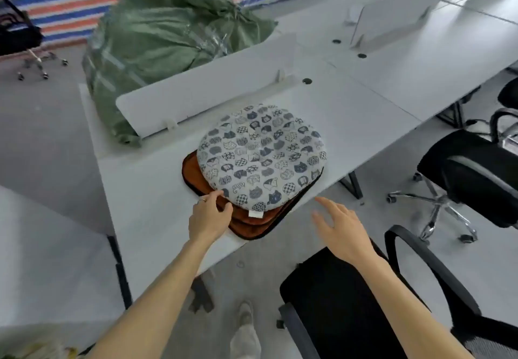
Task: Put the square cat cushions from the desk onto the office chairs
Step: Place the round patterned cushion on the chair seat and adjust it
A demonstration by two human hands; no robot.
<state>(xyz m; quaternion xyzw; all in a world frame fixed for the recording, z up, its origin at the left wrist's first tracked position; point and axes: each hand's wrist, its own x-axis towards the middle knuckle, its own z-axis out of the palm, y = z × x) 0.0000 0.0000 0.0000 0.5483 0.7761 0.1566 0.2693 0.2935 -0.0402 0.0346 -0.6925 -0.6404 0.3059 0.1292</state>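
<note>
Left hand (208,220): fingers curled at the near-left edge of the top cushion (262,157), thumb and forefinger touching the seam, a narrow pinch forming, not yet closed on it. Right hand (340,228): spread wide, empty, hovering off the desk (157,190) edge just right of the stack, touching nothing.

Cat cushion sits on brown cushions (246,218), stack overhanging the desk's near corner. Nearest chair (336,288) below right, seat bare.

Risks, as I judge: a one-edge pinch could drag the brown ones off the overhang; the floppy cushion may fold or slip if the right hand doesn't support its far side.
</note>
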